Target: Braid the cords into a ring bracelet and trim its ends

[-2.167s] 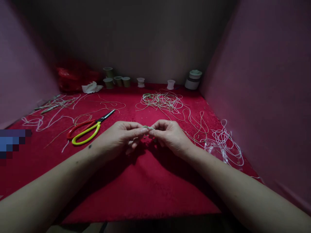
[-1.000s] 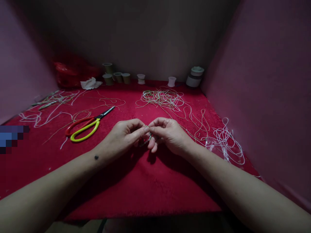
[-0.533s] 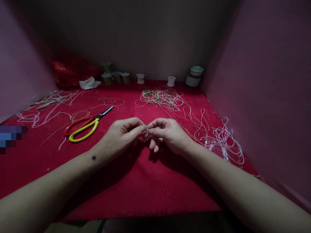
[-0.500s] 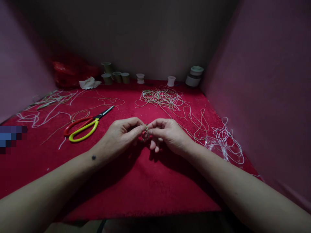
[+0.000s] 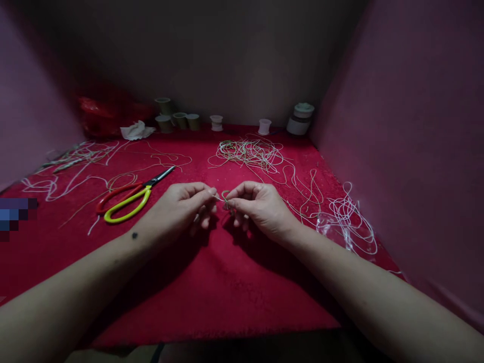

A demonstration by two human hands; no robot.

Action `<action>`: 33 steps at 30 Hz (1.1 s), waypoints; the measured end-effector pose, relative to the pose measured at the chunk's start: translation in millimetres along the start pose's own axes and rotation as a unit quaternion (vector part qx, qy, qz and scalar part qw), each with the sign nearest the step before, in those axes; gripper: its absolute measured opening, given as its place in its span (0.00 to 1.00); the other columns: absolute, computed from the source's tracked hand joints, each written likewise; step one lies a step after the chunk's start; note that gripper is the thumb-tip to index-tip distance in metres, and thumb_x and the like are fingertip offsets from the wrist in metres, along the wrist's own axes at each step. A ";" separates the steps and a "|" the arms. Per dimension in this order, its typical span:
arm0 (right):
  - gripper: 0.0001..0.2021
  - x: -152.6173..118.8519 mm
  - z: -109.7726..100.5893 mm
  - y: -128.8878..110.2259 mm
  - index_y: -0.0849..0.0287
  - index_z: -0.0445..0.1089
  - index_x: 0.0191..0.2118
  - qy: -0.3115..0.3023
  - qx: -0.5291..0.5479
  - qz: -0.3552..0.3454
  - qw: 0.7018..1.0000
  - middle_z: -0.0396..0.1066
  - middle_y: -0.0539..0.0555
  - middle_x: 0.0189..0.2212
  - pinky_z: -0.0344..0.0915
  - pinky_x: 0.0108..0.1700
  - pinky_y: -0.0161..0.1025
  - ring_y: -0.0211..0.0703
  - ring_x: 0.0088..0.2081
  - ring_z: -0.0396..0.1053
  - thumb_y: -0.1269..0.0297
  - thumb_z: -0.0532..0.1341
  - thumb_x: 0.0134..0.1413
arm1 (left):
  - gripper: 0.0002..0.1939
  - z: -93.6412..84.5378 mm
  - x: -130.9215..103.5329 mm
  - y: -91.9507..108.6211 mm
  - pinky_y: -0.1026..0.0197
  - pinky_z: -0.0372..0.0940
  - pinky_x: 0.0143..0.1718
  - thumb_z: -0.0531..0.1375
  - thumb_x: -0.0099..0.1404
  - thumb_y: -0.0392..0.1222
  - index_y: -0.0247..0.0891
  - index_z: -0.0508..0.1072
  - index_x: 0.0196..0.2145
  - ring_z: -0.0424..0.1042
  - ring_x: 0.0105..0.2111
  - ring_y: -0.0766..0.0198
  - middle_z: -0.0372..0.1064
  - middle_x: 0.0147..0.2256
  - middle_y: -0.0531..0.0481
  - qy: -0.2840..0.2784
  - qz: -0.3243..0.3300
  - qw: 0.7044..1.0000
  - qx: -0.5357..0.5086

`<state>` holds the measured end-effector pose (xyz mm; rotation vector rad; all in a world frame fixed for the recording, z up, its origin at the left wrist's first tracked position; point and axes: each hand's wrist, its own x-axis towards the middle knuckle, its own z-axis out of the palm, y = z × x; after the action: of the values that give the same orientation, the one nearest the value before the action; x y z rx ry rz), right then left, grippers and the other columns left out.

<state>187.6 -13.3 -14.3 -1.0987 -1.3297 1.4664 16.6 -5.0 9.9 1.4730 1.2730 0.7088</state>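
Note:
Above the middle of the red cloth, my left hand (image 5: 189, 201) pinches a thin pale cord (image 5: 217, 198) between thumb and forefinger. A short gap away, my right hand (image 5: 260, 204) is closed on a small looped piece of greenish braided cord (image 5: 226, 194), partly hidden by the fingertips. The pale cord runs from the left fingertips to this piece. Left of my left hand lies a pair of scissors (image 5: 130, 196) with one red and one yellow handle, blades pointing away to the right.
Tangled cords (image 5: 251, 154) lie beyond my hands, with white cord (image 5: 350, 217) at right and more string (image 5: 83, 156) at left. Spools (image 5: 217, 123), a lidded jar (image 5: 300, 120), a crumpled tissue (image 5: 137, 130) and a red plastic bag (image 5: 106, 118) line the back. Pink walls flank the red cloth (image 5: 227, 297).
My left hand has drawn back to the left from the braided piece, and the pale cord now stretches between the hands. My right hand keeps hold of the piece.

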 end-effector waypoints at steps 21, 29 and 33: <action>0.09 4.2 -7.3 -0.2 0.63 0.70 0.37 -0.037 -0.057 -0.029 0.997 0.71 0.52 0.32 0.63 0.33 0.35 0.35 0.30 0.66 0.66 0.64 0.48 | 0.08 -10.4 9.5 -13.8 0.71 0.60 0.16 0.66 0.57 0.41 0.35 0.73 0.27 0.65 0.15 0.71 0.69 0.19 0.51 -0.115 -0.045 0.982 -0.146; 0.09 6.0 -14.2 7.1 0.63 0.72 0.28 -0.062 0.064 0.027 0.996 0.70 0.49 0.22 0.51 0.18 0.30 0.29 0.18 0.57 0.61 0.66 0.49 | 0.15 -11.9 17.1 -15.6 0.68 0.68 0.26 0.69 0.51 0.33 0.36 0.75 0.38 0.74 0.26 0.65 0.74 0.28 0.49 -0.069 -0.015 0.968 -0.242; 0.08 8.0 -14.5 10.3 0.63 0.73 0.30 -0.073 0.132 0.031 0.988 0.70 0.49 0.22 0.52 0.18 0.29 0.29 0.19 0.59 0.62 0.68 0.47 | 0.15 -12.0 18.3 -13.8 0.63 0.71 0.33 0.67 0.53 0.31 0.34 0.75 0.40 0.75 0.30 0.61 0.75 0.30 0.45 -0.088 -0.026 0.948 -0.305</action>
<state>199.3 -2.7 -25.8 -0.8817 -1.1664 1.7399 6.0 15.0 -2.5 0.9624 0.8448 0.8237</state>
